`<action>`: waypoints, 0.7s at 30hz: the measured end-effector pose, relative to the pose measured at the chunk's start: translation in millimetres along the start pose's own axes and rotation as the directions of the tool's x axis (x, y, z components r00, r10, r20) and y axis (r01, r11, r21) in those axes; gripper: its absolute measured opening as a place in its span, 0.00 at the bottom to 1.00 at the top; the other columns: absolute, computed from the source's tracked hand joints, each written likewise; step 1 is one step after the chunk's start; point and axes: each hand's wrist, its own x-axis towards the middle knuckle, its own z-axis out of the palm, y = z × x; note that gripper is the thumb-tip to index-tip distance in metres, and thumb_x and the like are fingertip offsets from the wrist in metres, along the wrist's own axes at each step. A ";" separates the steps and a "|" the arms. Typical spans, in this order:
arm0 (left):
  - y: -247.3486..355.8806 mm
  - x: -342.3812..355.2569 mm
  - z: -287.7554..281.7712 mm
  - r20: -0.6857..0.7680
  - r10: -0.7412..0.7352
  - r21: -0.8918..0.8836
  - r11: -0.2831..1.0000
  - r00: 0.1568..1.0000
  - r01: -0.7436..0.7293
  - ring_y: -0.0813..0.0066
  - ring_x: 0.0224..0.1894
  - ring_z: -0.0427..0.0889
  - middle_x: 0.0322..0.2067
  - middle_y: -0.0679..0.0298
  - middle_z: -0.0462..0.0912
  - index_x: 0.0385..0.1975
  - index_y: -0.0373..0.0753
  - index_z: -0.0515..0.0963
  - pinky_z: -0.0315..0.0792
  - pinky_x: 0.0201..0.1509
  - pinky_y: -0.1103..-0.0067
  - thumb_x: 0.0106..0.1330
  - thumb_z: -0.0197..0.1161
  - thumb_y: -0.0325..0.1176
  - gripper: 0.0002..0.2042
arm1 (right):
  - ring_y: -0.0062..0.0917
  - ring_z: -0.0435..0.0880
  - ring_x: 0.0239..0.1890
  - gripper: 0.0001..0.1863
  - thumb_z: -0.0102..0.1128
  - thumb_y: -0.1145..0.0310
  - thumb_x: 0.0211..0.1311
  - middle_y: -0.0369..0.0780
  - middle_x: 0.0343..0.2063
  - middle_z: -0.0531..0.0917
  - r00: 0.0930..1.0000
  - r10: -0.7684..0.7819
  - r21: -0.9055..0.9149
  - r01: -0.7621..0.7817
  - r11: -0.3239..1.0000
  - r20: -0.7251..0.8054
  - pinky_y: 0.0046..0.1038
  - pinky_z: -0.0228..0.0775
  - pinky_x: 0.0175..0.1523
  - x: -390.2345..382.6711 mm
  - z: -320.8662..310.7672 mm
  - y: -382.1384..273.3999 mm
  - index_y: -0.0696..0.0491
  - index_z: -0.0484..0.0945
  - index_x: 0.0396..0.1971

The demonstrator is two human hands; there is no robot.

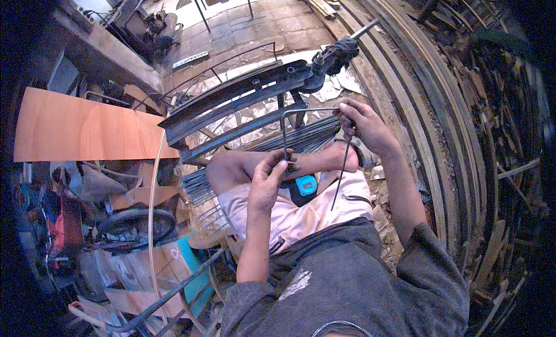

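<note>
Head view shows a thin steel rod bent into a squared hook shape near the middle of the frame: one leg drops from a corner at upper centre down into the left hand, a straight run crosses to the right, and a second leg hangs down from the right hand toward the lap. The left hand is closed around the lower end of the left leg, fingers curled tight; the right hand pinches the rod at its right-hand bend, fingers closed on it. By its look the rod should be light and stiff enough to hold its shape, yet springy along the long spans (thin wire of this kind tends to twist in the grip), so it seems best held close to the corners, where both hands now sit, not out on the free end. Bare metal may be slick and its cut tip sharp. Just below the hands a blue tape measure lies on the person's lap, on pale pink shorts. Behind the rod a bundle of straight rods lies across, and a dark metal bending bench runs diagonally to the upper right. At left of the frame lies an orange-brown plywood sheet, with a wheel below it; stacked timber strips curve along the right.
</note>
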 end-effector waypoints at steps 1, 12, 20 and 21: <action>1.0 -0.4 1.9 -0.019 -0.030 -0.050 0.998 0.999 0.029 0.76 0.35 0.79 0.32 0.64 0.78 0.49 0.31 0.72 0.76 0.40 0.79 0.69 0.51 0.30 0.13 | 0.10 0.63 0.18 0.11 0.50 0.60 0.68 0.26 0.15 0.64 1.000 -0.017 -0.060 0.018 0.998 0.017 0.16 0.55 0.21 1.5 -2.8 3.7 0.53 0.73 0.33; -4.3 -10.7 9.0 -0.049 -0.198 0.007 0.980 0.979 0.199 0.75 0.16 0.73 0.19 0.66 0.72 0.29 0.38 0.71 0.69 0.17 0.78 0.70 0.48 0.49 0.18 | 0.07 0.58 0.15 0.14 0.54 0.58 0.66 0.24 0.14 0.64 0.980 -0.052 -0.319 0.112 0.941 0.192 0.16 0.47 0.18 -3.1 3.4 -12.8 0.55 0.78 0.30; -2.9 -18.8 5.7 0.056 -0.279 0.079 0.959 0.959 0.274 0.75 0.12 0.74 0.15 0.65 0.72 0.23 0.38 0.69 0.69 0.16 0.82 0.70 0.47 0.51 0.22 | 0.08 0.58 0.10 0.15 0.56 0.58 0.65 0.25 0.12 0.66 0.964 0.190 -0.191 -0.155 0.969 0.184 0.17 0.46 0.14 -11.5 -11.1 3.3 0.55 0.78 0.29; -2.0 -19.6 2.4 0.062 -0.294 0.085 0.954 0.954 0.288 0.75 0.13 0.74 0.15 0.65 0.72 0.23 0.38 0.69 0.69 0.15 0.82 0.71 0.47 0.51 0.22 | 0.08 0.58 0.10 0.15 0.56 0.57 0.65 0.25 0.12 0.66 0.962 0.179 -0.169 -0.145 0.975 0.205 0.17 0.46 0.13 -11.7 -13.0 6.8 0.56 0.78 0.28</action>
